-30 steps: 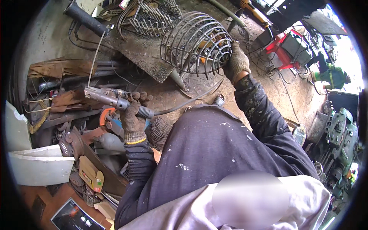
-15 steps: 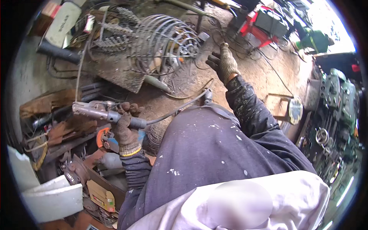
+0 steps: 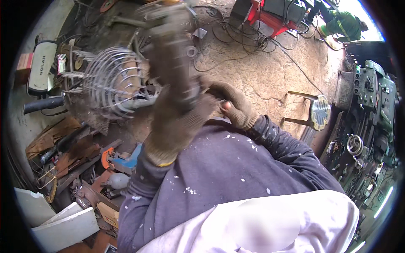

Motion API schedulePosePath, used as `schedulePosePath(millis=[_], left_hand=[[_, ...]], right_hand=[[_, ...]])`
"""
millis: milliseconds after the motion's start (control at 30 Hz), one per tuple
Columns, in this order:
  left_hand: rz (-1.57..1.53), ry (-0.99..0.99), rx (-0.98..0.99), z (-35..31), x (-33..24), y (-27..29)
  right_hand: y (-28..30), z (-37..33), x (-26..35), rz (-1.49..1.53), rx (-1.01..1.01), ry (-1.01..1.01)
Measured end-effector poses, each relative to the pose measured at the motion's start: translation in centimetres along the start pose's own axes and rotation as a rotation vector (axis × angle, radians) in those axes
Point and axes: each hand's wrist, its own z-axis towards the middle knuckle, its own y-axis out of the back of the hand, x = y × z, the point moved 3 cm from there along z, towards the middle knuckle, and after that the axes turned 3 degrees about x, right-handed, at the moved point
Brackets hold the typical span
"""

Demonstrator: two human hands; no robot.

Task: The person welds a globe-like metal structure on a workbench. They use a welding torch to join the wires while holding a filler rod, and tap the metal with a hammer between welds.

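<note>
My left hand (image 3: 179, 118), in a brown knitted glove, is raised before my chest, closed round the dark handle of what looks like a welding electrode holder (image 3: 171, 59). The holder points away from me and is smeared by motion, so its far end is unclear. Close beside it on the right is my right hand (image 3: 238, 107), gloved too, with a bare thumb tip showing. Its fingers curl toward the left wrist; what they grip, if anything, is hidden. Beyond the holder to the left lies a round cage of bent metal bars (image 3: 112, 82).
A small stool (image 3: 319, 111) stands at the right, near a green lathe-like machine (image 3: 371, 92). Cables (image 3: 253, 40) trail over the floor by a red stand (image 3: 270, 21). A person in green (image 3: 344, 25) bends at far right. Scrap wood and white boards (image 3: 65, 227) lie at left.
My left hand has lifted the electrode holder up and to the right, turning it away from me. My right hand has come back toward my body and curled its fingers. The view has shifted.
</note>
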Motion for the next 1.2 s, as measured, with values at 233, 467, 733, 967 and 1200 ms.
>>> schedulePosePath(millis=[233, 467, 733, 967, 1200], left_hand=[[0.471, 0.663, 0.334, 13.9, 8.0, -16.4], [0.573, 0.620, 0.581, 15.4, 18.5, -20.5], [0.579, 0.837, 0.487, 15.8, 39.7, -13.0], [0.973, 1.293, 0.533, 14.3, 63.9, 2.4], [0.901, 1.340, 0.238, 19.1, 76.1, 10.0]], right_hand=[[11.8, -5.9, -5.7, -0.023, -0.280, -0.528], [17.1, -13.4, -20.5, 0.066, -0.862, -0.471], [20.8, -12.8, -28.8, 0.049, -1.055, -0.887], [23.2, -10.1, -39.1, -0.072, -1.306, -0.826], [21.2, -8.5, -45.4, 0.091, -1.403, -0.806]])
